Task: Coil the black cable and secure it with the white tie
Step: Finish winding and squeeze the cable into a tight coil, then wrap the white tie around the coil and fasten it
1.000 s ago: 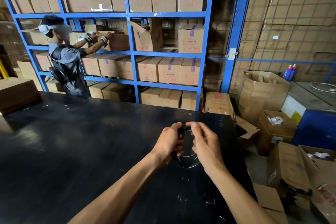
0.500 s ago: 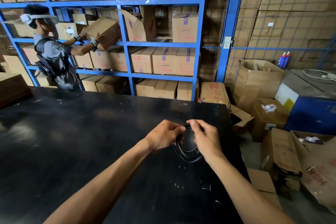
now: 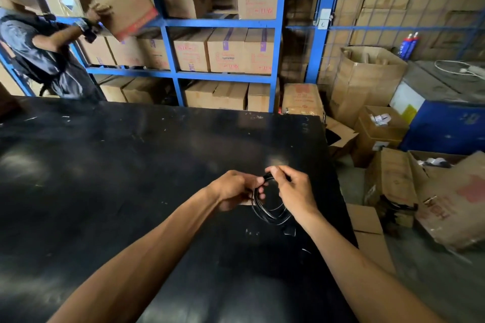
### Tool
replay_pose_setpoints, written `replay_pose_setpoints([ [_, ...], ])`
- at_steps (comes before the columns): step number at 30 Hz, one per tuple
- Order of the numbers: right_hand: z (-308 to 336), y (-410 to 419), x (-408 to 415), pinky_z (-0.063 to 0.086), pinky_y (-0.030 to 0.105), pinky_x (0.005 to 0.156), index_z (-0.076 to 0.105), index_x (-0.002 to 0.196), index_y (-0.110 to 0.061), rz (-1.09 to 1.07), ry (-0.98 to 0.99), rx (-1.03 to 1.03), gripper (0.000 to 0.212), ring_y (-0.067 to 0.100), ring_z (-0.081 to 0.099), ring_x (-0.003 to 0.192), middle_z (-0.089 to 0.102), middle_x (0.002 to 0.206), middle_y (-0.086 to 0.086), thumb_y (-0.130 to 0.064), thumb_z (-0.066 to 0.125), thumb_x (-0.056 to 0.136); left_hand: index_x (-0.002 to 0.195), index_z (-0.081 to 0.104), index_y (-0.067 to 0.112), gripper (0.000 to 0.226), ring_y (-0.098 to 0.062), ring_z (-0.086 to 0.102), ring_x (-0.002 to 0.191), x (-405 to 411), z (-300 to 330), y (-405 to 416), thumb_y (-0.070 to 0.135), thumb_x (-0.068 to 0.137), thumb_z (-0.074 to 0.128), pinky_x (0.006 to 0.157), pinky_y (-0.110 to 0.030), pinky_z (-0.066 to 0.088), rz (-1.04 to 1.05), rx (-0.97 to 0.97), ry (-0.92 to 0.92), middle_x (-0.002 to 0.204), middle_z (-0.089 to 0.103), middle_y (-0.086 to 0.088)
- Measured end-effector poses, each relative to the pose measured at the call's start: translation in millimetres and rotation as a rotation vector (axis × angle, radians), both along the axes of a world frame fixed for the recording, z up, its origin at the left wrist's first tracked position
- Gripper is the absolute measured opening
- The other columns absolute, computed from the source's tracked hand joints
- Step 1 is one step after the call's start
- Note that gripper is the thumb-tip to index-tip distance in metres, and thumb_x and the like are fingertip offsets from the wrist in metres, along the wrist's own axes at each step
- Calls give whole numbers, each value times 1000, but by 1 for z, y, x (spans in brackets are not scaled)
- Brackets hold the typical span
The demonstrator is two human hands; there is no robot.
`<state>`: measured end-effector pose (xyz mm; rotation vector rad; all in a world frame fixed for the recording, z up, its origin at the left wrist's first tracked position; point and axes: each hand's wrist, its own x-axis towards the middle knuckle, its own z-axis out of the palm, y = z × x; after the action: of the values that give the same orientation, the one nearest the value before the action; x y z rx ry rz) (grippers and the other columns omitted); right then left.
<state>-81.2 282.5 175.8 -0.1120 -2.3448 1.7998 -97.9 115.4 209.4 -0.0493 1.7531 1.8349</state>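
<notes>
Hands unmoved since earlier; left hand [image 3: 232,189] and right hand [image 3: 295,191] both pinching coiled black cable [image 3: 267,211].

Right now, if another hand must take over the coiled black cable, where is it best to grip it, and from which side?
Grip the coiled black cable at its free lower arc, from below, pinching all strands together. The left hand and right hand already occupy the top, and the loops hang bunched above the black table.

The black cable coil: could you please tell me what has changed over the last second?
Little: both hands, left hand and right hand, keep gripping the black cable coil above the black table, fingers working its top. Behind, another person tilts a cardboard box off the shelf.
</notes>
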Motion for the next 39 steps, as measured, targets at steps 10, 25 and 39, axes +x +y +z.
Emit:
replay_pose_setpoints([
  [10,-56,32,-22,57,27,72,80,99,-35,126,-214,-65,21,2,68,76,76,87,-11,-37,59,102,76,71,-1,23,-24,57,67,-32,-46,22,0,96,58,71,-37,51,-46,-354,122,68,61,-13],
  [25,-150,56,-57,55,41,91,73,123,-18,675,-354,1240,37,28,64,113,58,134,4,0,60,93,63,68,8,31,-3,38,39,-64,-139,-7,12,93,62,44,-18,31,-98,-624,175,46,55,10],
  [39,-62,50,-93,60,36,74,75,89,-23,412,-253,752,5,16,71,81,74,90,-5,-18,75,88,155,29,10,69,-9,60,74,-54,-112,6,18,96,63,80,-26,47,-296,-400,267,71,67,1],
])
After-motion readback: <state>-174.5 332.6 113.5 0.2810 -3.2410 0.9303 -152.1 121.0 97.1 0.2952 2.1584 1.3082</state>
